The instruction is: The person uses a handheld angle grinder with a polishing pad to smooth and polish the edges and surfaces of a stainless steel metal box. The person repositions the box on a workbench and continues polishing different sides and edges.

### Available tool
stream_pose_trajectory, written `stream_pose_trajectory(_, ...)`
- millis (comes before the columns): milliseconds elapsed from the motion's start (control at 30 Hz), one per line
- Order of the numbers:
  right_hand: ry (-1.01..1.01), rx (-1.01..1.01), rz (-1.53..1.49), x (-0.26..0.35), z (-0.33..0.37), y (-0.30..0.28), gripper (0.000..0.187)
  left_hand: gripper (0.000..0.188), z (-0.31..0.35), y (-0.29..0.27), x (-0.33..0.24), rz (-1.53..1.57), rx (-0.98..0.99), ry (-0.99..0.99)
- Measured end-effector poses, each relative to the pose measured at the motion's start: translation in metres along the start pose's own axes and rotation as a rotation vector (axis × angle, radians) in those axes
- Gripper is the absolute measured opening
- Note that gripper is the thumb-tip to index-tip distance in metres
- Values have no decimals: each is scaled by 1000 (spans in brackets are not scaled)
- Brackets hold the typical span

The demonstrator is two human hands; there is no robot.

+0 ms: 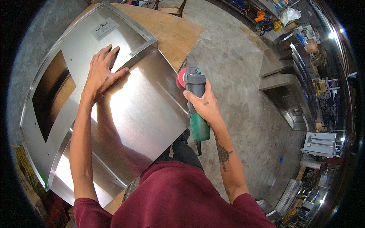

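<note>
Concrete floor fills the middle of this shop, with cluttered shelving down the right side. Over on the left, a big shiny steel housing lies on a wooden tabletop. Person's left hand is just spread on the metal beside a raised flange, fingers apart, not gripping anything. Right hand is wrapped round a green and black angle grinder, its red disc right at the housing's edge, can't tell if touching.

Sketchy bits imo: if the disc bites that edge, the grinder could kick, with only one bare hand on it. Uneven push might slide the housing, since only a flat palm visibly steadies it. Power cord dangles by the dark trousers, so it could snag too.
</note>
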State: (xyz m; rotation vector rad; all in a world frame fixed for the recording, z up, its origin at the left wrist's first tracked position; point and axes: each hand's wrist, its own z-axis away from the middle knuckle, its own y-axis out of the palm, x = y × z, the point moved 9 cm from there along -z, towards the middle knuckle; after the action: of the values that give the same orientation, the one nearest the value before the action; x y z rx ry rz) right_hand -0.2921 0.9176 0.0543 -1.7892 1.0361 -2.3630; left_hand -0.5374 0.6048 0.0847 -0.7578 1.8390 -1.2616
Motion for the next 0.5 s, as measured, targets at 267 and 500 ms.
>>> stream_pose_trajectory(267,-1,-2,-45,-16,13,-3,106,101,-1,2,3,-16,8,-3)
stream_pose_trajectory(500,28,-20,-18,-28,27,-11,107,100,1,-1,-2,-6,14,-6)
